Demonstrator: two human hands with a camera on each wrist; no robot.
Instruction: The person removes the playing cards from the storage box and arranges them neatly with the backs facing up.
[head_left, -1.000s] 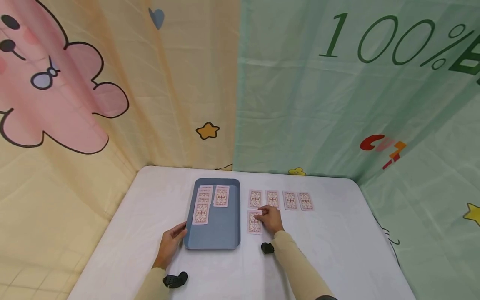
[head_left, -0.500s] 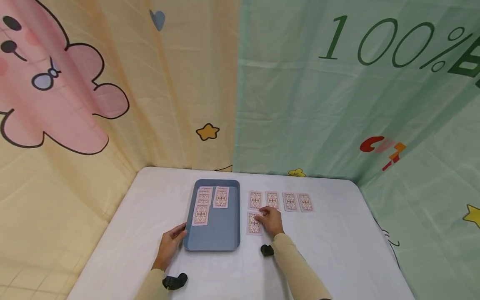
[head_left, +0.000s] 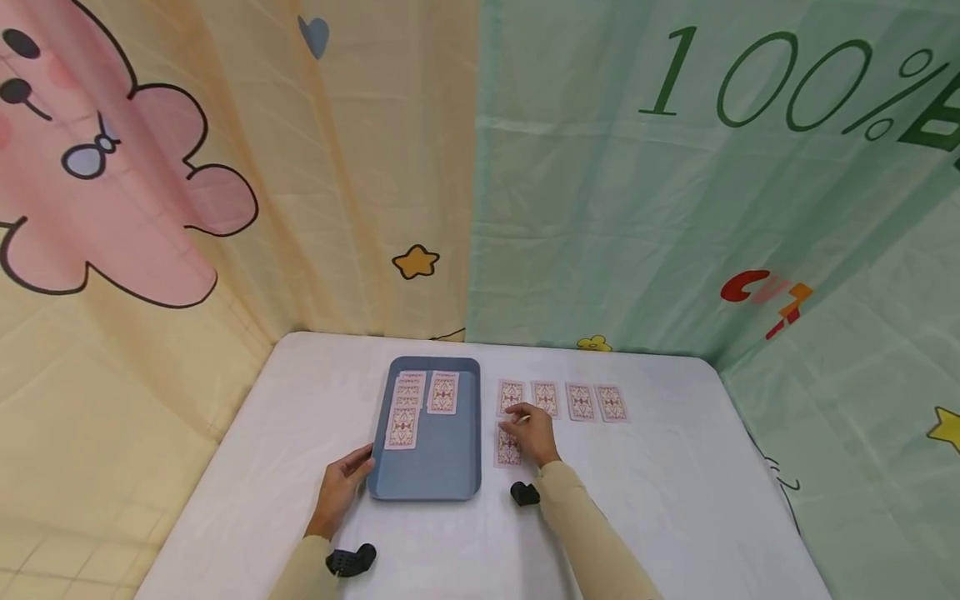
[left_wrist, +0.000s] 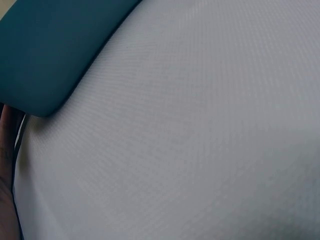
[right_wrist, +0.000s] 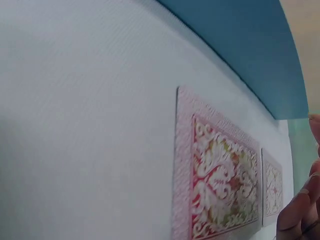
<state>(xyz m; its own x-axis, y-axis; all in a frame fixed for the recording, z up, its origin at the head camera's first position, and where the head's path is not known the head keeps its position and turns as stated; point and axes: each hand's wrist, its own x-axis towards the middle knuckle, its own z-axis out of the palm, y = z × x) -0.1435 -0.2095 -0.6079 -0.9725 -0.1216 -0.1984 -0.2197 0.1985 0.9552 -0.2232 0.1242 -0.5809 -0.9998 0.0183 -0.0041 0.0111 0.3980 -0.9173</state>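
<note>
My left hand (head_left: 341, 492) rests at the left side of a blue tray (head_left: 442, 481), its fingertips and thumb touching the tray's outer wall. In the left wrist view the corner of the tray (left_wrist: 55, 55) covers the fingertips. My right hand (head_left: 535, 433) hovers over a patterned playing card (head_left: 508, 450) lying face down right of the tray. Its fingers (right_wrist: 295, 212) are loosely bent above the table in the right wrist view, and no held thing shows. That near playing card (right_wrist: 225, 175) lies flat on the table.
Beyond the right hand a row of face-down cards (head_left: 581, 402) lies on the white table (head_left: 660, 492). Inside the tray are an overlapping column of cards (head_left: 402, 427) and a shorter stack (head_left: 443, 393). Curtains (head_left: 600, 208) hang behind the table.
My right hand has shifted a little left and away from me, lying further over the near card. The left hand, the tray and the cards stay put.
</note>
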